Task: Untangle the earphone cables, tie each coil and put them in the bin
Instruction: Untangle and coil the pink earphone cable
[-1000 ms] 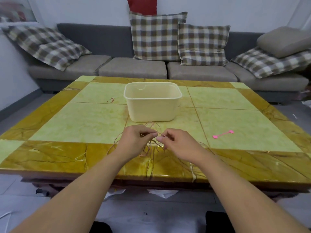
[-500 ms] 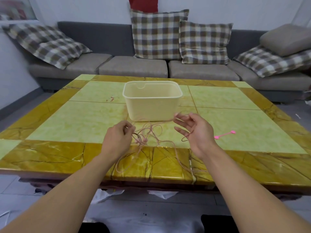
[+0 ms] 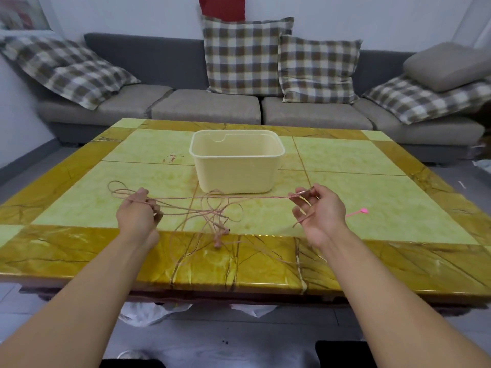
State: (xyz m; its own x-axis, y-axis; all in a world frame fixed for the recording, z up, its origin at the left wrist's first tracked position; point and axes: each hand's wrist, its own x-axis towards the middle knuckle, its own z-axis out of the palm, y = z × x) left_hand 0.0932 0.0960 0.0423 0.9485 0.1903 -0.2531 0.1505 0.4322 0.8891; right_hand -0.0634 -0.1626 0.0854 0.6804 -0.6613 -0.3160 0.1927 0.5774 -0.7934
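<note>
A thin pink earphone cable [image 3: 218, 198] is stretched taut between my two hands above the table. My left hand [image 3: 138, 215] grips a bundle of its loops at the left. My right hand [image 3: 317, 208] pinches the plug end between thumb and forefinger, its other fingers spread. The slack hangs in tangled loops between the hands, with the earbuds [image 3: 221, 236] lying near the table's front border. The cream plastic bin [image 3: 236, 166] stands behind the cable, in the middle of the table; nothing shows inside it.
A pink cable tie [image 3: 357, 212] lies on the green tile right of my right hand. The yellow-green marble table [image 3: 79, 203] fills the foreground. A grey sofa [image 3: 207, 107] with checked cushions stands behind it.
My hands have drawn far apart, left going left and right going right, pulling a length of cable straight. The tangle has opened into loose loops.
</note>
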